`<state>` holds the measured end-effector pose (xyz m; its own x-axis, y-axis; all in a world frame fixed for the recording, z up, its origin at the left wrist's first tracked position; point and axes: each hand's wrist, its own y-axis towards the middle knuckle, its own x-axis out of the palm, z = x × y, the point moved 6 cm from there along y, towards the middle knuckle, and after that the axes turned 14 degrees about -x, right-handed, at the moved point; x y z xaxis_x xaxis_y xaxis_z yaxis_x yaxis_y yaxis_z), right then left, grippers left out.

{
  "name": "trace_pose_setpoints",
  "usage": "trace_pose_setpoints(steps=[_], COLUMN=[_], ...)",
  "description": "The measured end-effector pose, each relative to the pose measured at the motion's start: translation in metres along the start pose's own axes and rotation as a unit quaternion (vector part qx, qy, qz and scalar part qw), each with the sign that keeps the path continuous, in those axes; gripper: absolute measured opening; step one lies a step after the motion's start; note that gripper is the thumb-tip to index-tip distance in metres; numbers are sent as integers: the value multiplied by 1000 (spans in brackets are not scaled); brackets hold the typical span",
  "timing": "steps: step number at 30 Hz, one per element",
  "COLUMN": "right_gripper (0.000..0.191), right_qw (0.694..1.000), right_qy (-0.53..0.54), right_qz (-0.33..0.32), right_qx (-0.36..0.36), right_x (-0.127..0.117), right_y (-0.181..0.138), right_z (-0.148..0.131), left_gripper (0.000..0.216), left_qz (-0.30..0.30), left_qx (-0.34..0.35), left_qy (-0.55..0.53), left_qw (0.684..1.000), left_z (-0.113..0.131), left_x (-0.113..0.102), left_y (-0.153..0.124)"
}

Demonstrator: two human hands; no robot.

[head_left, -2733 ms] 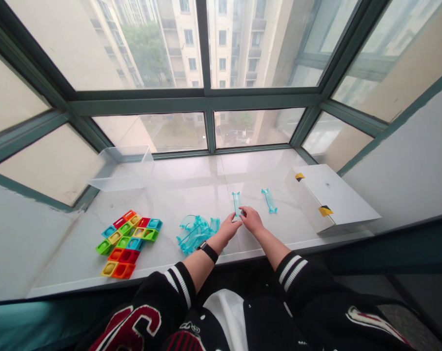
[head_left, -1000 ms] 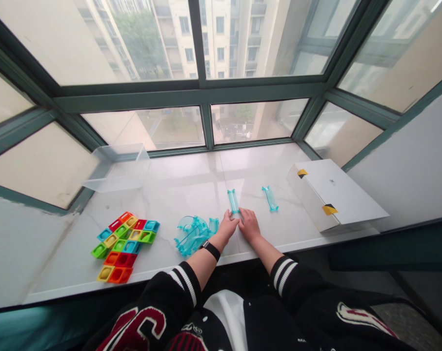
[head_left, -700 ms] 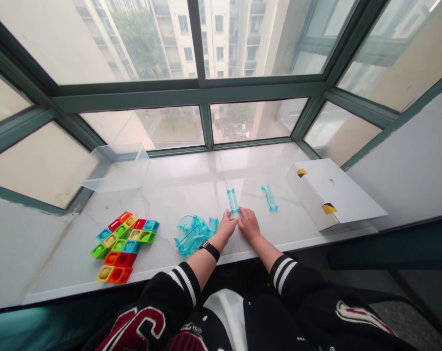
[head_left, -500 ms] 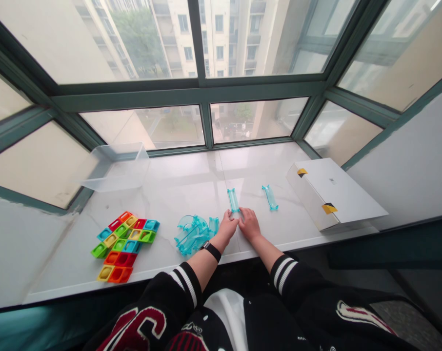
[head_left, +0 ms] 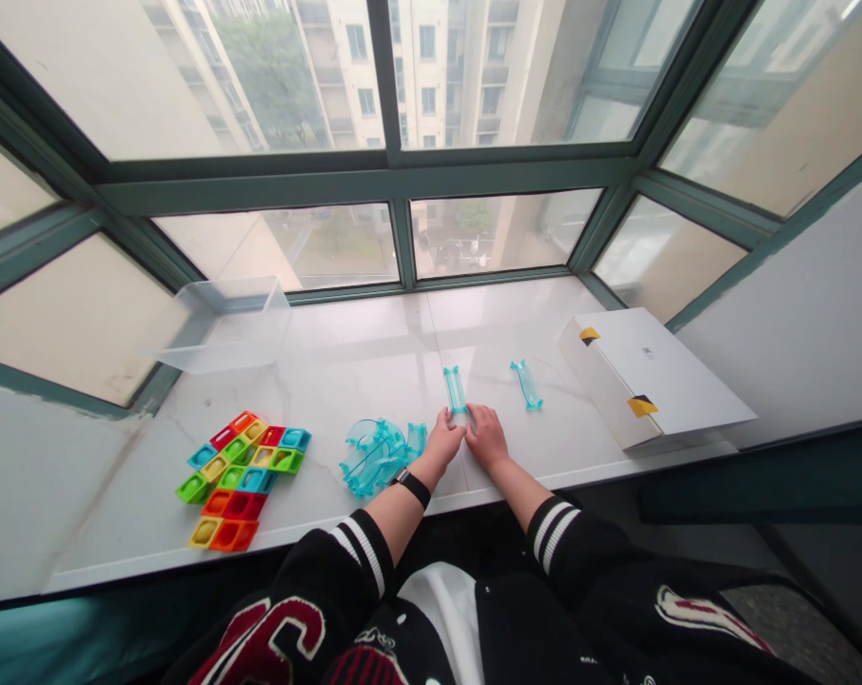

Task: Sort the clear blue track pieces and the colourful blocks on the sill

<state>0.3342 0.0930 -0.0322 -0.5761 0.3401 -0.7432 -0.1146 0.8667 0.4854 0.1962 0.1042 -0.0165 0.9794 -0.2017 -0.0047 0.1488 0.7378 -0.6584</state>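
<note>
A green-framed bay window (head_left: 395, 184) spanned the far side, and below it ran one white, marbled window sill (head_left: 345, 347). Two forearms in black sleeves reached in over its front edge and converged toward the middle; each cuff showed two white bands. One white box (head_left: 663, 381) sat at the right, bearing two yellow-and-black tabs (head_left: 643, 407) along its edge. One clear tub (head_left: 221, 359) stood at the far left, near the glass. In front of it lay one patch of coloured blocks (head_left: 235, 476) in red, orange, yellow, green and blue, packed too tightly for me to count surely. Between that patch and the hands was one heap of translucent turquoise parts (head_left: 378, 461), overlapping and also uncountable.

The left hand (head_left: 445, 444) and right hand (head_left: 486, 436) were palms down, angled inward, the thumbs almost meeting. Their fingers were bent and close together around the near end of one turquoise track piece (head_left: 455, 388), which extended away from the fingertips toward the window; I cannot tell whether they gripped it. A second turquoise piece (head_left: 526, 385) lay apart, to the right. One dark wristwatch (head_left: 413, 487) circled the left wrist, just beside the heap.
</note>
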Motion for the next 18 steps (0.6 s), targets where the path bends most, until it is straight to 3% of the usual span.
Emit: trace_pose_setpoints(steps=[18], right_gripper=[54], right_qw=[1000], right_qy=[-6], right_qz=[-7], right_qx=[-1], right_x=[1], right_y=[0], right_z=[1], left_gripper=[95], left_qz=[10], left_qx=[8], left_qy=[7], left_qw=[1000], left_z=[-2], left_x=[0], left_y=[2])
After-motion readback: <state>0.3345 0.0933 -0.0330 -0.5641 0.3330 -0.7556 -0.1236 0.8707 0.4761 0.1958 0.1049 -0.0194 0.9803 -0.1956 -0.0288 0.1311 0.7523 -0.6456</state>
